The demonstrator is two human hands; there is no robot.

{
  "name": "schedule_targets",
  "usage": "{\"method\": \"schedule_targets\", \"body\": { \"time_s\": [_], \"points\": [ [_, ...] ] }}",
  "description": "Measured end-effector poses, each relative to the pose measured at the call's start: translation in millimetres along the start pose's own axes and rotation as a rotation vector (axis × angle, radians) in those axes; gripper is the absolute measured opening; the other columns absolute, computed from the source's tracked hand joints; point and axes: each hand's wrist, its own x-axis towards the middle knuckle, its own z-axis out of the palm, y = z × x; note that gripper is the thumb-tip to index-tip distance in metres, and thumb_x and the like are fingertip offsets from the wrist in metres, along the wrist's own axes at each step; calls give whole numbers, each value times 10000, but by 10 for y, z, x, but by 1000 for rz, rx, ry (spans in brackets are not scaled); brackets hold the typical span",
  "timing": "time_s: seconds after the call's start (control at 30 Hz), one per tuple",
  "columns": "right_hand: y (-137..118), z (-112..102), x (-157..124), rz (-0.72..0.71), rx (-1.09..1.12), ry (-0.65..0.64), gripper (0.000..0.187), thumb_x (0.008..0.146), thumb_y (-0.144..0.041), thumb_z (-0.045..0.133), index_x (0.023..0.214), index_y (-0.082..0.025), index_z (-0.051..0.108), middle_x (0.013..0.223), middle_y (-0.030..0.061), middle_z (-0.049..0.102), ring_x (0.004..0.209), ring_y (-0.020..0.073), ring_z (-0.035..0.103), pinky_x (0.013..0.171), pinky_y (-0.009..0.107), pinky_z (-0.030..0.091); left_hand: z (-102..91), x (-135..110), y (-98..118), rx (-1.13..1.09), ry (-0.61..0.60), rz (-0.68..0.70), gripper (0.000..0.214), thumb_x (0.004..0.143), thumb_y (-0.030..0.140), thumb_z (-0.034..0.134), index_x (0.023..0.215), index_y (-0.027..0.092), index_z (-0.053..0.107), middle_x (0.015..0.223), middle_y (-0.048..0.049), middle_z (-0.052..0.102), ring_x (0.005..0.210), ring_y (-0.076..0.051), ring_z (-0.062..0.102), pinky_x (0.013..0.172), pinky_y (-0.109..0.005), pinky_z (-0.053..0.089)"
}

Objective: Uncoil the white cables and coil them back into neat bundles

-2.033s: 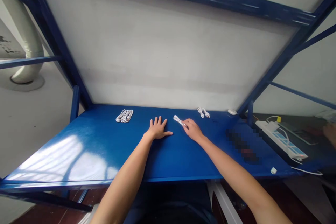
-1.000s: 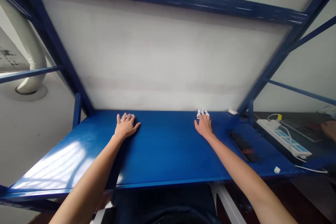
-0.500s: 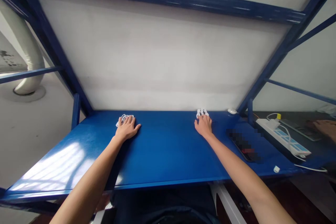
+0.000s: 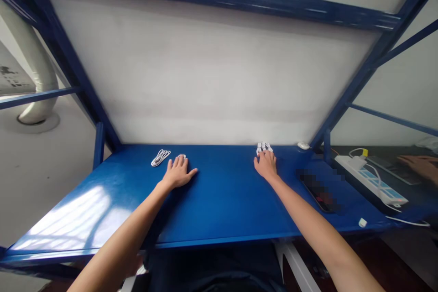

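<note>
The left hand (image 4: pixel 177 174) lies palm down on the blue table (image 4: pixel 219 200), its fingers straight and slightly apart, the thumb stretched well out to the side; at its fingertips shows the far end of a white cable (image 4: pixel 182 156), the rest of it covered. Just left of that hand, a coiled white cord (image 4: pixel 160 158) lies by itself, slanting, near the back of the tabletop. The right hand (image 4: pixel 266 164) is well apart from the left, its fingertips at a bunch of white cables (image 4: pixel 263 146) close to the wall (image 4: pixel 219 77); these fingers are bent and close together, but I cannot tell whether they grip anything (the hand itself hides the contact). Farther right, 1 small white object (image 4: pixel 303 145) sits near the back corner. A dark, blurred-out item (image 4: pixel 316 191) and 1 white block (image 4: pixel 362 222) lie nearer the front. Beyond them is a white power strip (image 4: pixel 371 181), and another person's hand (image 4: pixel 419 166) shows at the right edge.
</note>
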Motion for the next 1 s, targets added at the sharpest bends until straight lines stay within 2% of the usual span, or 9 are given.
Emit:
{"method": "schedule_targets", "body": {
  "time_s": [0.13,0.27,0.4,0.5,0.6,0.67,0.73,0.83,1.0],
  "points": [
    [-8,-7,-15,12,24,-3,311,863,-304,401,1013,-142,619,1109,183,521,1098,328,421,916,435,321,-67,-100,528,-231,-166,141,840,835,675,285,1458,113,267,1543,-141,98,1421,-279,40,1137,-427,103],
    [-79,13,-159,6,166,1,279,847,-330,456,981,-146,616,1081,166,534,1059,307,453,884,412,372,-136,-195,945,-588,-214,182,765,816,658,385,1381,143,422,1507,-122,266,1404,-282,175,1116,-359,203],
    [-296,-40,-361,-170,419,-81,212,838,-328,476,862,-177,624,963,98,607,948,240,525,860,362,405,-172,-139,982,-947,-192,153,558,860,494,434,1271,128,532,1365,-127,504,1241,-249,478,996,-304,382],
    [-503,-117,-442,-234,583,-247,229,853,-347,463,804,-190,623,828,51,648,774,184,575,731,295,434,-191,4,862,-1074,-212,40,443,880,389,410,1189,112,564,1197,-135,626,972,-200,632,753,-256,497],
    [-684,-163,-444,-182,613,-346,269,854,-414,478,856,-189,626,791,37,660,700,164,586,639,261,420,-182,138,770,-957,-236,-16,385,862,343,440,1105,90,598,974,-126,694,685,-150,634,541,-216,459],
    [-782,-174,-416,-166,566,-376,299,838,-455,510,911,-189,626,829,41,667,742,166,596,642,252,411,-145,171,749,-813,-204,14,333,835,323,478,995,87,651,837,-97,703,603,-135,602,498,-206,417],
    [-868,-183,-378,-156,520,-419,327,827,-484,527,937,-191,621,843,43,671,759,166,600,634,244,399,-91,149,751,-698,-119,95,282,804,314,513,876,105,689,760,-70,699,621,-137,599,521,-203,399],
    [-978,-204,-338,-184,472,-476,310,817,-491,544,859,-195,627,827,40,679,738,160,602,607,234,375,-21,64,777,-582,-6,186,235,769,318,547,807,148,704,763,-47,705,674,-144,606,542,-207,367],
    [-1079,-218,-391,-243,382,-429,181,806,-366,560,779,-198,623,812,39,683,705,152,595,570,227,329,4,-18,873,-473,63,99,277,813,355,486,790,182,701,767,-60,706,684,-155,613,541,-223,333]
  ]
}}
